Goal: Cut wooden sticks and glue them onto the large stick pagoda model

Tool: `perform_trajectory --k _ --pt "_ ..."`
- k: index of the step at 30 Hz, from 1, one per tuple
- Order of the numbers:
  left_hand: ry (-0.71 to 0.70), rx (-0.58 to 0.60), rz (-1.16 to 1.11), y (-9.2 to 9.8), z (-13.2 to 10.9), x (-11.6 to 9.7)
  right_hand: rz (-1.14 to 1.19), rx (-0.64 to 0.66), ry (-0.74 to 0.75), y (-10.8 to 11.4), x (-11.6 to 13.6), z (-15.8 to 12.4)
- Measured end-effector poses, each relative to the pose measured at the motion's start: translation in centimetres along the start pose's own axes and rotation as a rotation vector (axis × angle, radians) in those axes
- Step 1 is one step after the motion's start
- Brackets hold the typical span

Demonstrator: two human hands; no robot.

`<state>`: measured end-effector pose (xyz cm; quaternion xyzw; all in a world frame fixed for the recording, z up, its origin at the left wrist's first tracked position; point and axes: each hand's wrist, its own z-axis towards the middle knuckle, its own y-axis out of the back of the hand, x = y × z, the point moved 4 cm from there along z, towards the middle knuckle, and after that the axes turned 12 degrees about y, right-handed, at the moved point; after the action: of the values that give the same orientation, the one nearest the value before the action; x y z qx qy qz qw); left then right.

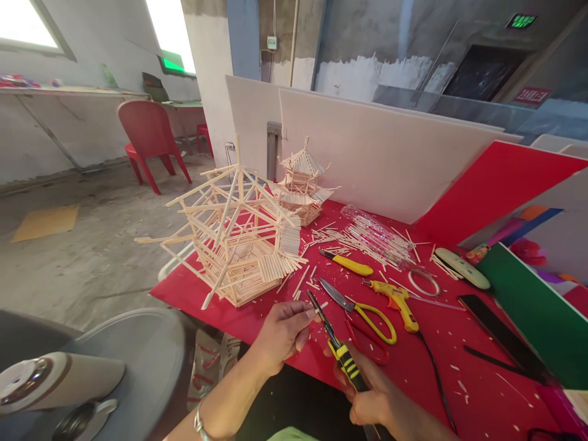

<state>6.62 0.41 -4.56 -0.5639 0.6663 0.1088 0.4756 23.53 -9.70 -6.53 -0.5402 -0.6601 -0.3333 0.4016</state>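
My left hand (281, 334) is closed in a pinch on a short pale wooden stick (323, 305), just above the red table. The jaws of pliers (327, 324) with yellow and black handles cross that stick. Wrapped around those handles is my right hand (374, 395). Beyond my left hand stands an open stick-built pavilion frame (241, 202), its roof partly covered with stick slats. Scissors with yellow handles (356, 306) lie past the pliers. A red-handled tool (367, 343) is partly hidden behind my right hand.
A smaller stick pagoda (305, 174), loose sticks (337, 237) and a plastic bag of sticks (376, 236) sit farther back. Rightward lie a yellow utility knife (351, 264), corded glue gun (395, 300), tape roll (423, 283) and phone (498, 331). A tumbler (68, 380) rests on a grey stool (142, 349).
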Motion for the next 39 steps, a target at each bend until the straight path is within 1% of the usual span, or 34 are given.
perform_trajectory --k 3,6,9,13,15,19,21,24,27,29,32,34,36,39 --pt "0.008 0.001 -0.011 0.1 0.2 0.2 0.019 0.036 0.014 -0.4 0.6 0.0" --pt "0.012 0.042 -0.057 0.0 0.5 0.4 -0.009 0.043 0.014 -0.4 1.2 -0.1" --pt "0.034 0.085 -0.12 -0.1 0.6 0.3 -0.048 0.031 0.008 -0.2 1.3 -0.2" --pt "0.179 0.201 -0.222 -0.4 0.3 0.4 -0.119 0.009 0.009 0.2 0.6 -0.3" --pt "0.221 0.224 -0.26 -0.5 0.1 0.3 -0.134 -0.007 0.004 0.3 0.1 -0.3" --pt "0.192 0.175 -0.283 -0.5 0.2 0.3 -0.085 -0.013 -0.027 0.3 0.0 -0.3" --pt "0.189 0.16 -0.291 -0.6 0.3 0.4 -0.061 0.006 -0.011 0.1 0.6 -0.2" --pt "0.181 0.143 -0.298 -0.7 0.6 0.5 -0.061 0.076 0.008 -0.1 2.0 -0.3" --pt "0.136 0.12 -0.286 -0.5 0.7 0.4 -0.064 0.114 0.011 0.0 2.6 -0.7" --pt "0.112 0.116 -0.274 -0.3 0.8 0.2 0.018 0.097 -0.009 0.2 2.1 -0.9" --pt "0.101 0.126 -0.256 0.1 1.0 0.2 0.195 0.053 -0.035 0.5 0.4 -0.8" --pt "0.095 0.149 -0.249 0.3 1.0 0.3 0.273 0.063 -0.039 0.5 -0.8 -0.4" --pt "0.09 0.178 -0.241 0.5 1.1 0.4 0.402 0.161 -0.049 0.0 -1.5 0.0" --pt "0.08 0.212 -0.236 0.7 1.3 0.6 0.677 0.38 -0.084 -1.1 -1.1 0.2"
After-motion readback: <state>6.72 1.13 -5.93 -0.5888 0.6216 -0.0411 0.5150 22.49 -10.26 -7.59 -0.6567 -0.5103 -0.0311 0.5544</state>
